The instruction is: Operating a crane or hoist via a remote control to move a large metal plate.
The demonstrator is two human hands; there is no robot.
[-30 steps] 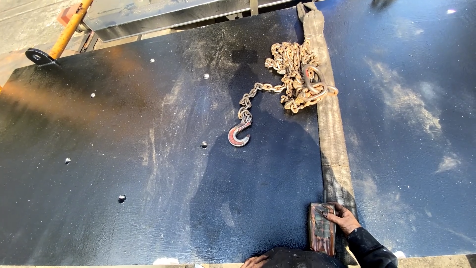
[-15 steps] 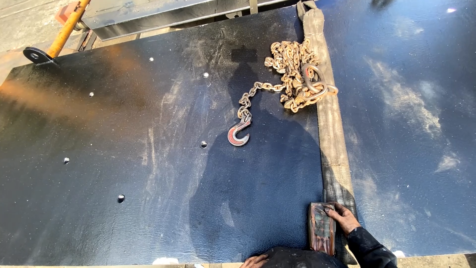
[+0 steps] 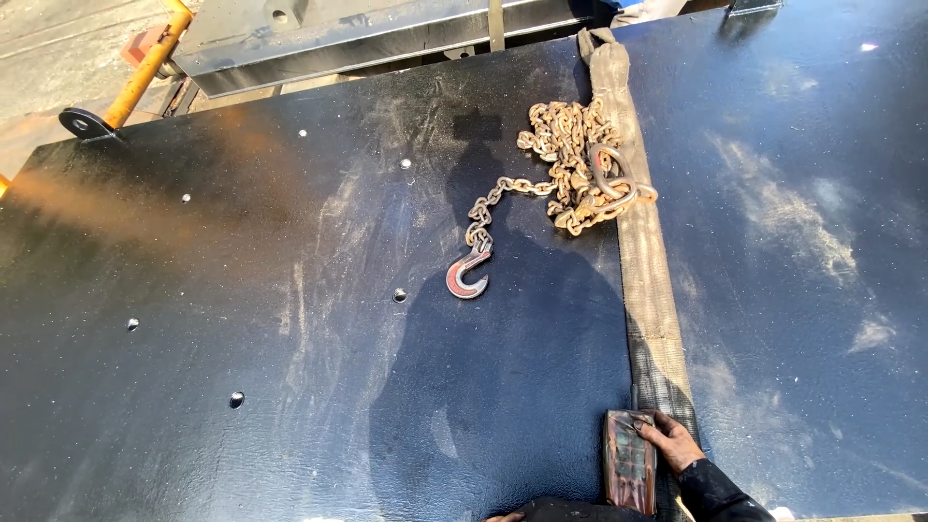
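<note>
From the head view, the right hand [image 3: 672, 442] rests at the near edge of the black steel plate [image 3: 242, 319], fingers [image 3: 650, 425] curled over the top of a flat rust-brown block [image 3: 629, 461] standing beside the webbing strap [image 3: 646, 280]. Only the left hand's fingertips [image 3: 503, 517] peek in at the near edge; their grip can't be told. Toward the far edge, a rusty chain [image 3: 570, 169] lies heaped against the strap, its hook [image 3: 467, 278] trailing out mid-plate.
</note>
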